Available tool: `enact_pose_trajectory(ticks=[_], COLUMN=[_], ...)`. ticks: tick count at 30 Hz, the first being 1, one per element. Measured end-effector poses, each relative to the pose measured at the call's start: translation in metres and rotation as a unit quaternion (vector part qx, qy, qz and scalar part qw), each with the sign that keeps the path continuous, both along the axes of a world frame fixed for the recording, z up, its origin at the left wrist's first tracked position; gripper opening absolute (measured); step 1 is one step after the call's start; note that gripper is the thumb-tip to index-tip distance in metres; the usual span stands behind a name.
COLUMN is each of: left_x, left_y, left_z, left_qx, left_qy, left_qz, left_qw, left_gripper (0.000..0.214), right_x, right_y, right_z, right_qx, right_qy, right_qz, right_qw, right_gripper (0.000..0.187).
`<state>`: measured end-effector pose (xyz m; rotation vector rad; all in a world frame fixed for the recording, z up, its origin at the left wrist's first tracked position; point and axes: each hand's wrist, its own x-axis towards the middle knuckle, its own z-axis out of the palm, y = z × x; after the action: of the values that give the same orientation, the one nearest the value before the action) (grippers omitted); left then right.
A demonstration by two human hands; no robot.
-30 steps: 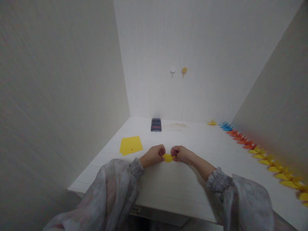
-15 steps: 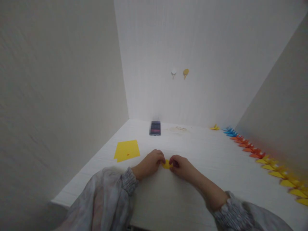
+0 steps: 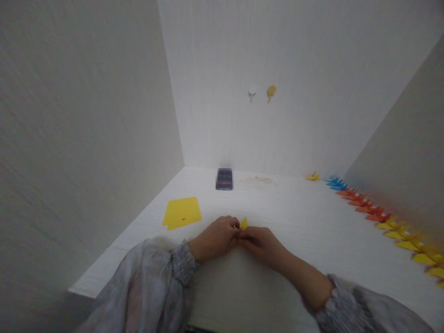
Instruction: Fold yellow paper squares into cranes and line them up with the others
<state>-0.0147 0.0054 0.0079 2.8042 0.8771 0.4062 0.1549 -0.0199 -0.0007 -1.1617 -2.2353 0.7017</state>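
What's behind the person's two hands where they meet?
A pointed bit of yellow paper shows just beyond them, with the white table farther back. The left hand and right hand hide most of the rest of the paper, so its full shape cannot be seen.

Noted on back wall: white hook beside yellow hook — below, on tabletop, blurred dark device.
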Motion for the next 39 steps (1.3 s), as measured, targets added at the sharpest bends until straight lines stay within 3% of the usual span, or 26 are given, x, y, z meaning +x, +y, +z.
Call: enact_pose_trajectory(ticks=[4,8,12,18,29,39], left_x=[-0.003,-0.007,-0.007,-0.007,-0.006,-0.002], left_y=[0.0,0.004,0.01,0.012,0.01,0.008], left_z=[0.002,-0.001,-0.006,-0.011,-0.015,-0.014], left_qx=[-0.004,-0.01,-0.027,-0.049,-0.107,-0.145], left_qy=[-0.014,-0.019,-0.053,-0.106,-0.122,-0.144], left_qz=[-0.062,-0.1,-0.126,-0.085,-0.08,-0.057], left_qw=[0.998,0.995,0.99,0.99,0.983,0.977], left_gripper=[0.025,0.025,0.022,0.016,0.017,0.018], right_x=[0.03,0.043,0.035,0.026,0.024,0.018], right_y=[0.016,0.025,0.022,0.016,0.015,0.015], right_z=[-0.006,-0.013,-0.016,-0.019,-0.019,-0.021], right_qx=[0.1,0.118,0.131,0.155,0.108,0.108], right_qy=[0.02,-0.039,-0.056,-0.068,-0.032,-0.082], right_qz=[0.068,0.091,0.098,0.076,0.099,0.059], right_qw=[0.992,0.988,0.985,0.983,0.989,0.989], right_gripper=[0.019,0.024,0.017,0.013,0.011,0.014])
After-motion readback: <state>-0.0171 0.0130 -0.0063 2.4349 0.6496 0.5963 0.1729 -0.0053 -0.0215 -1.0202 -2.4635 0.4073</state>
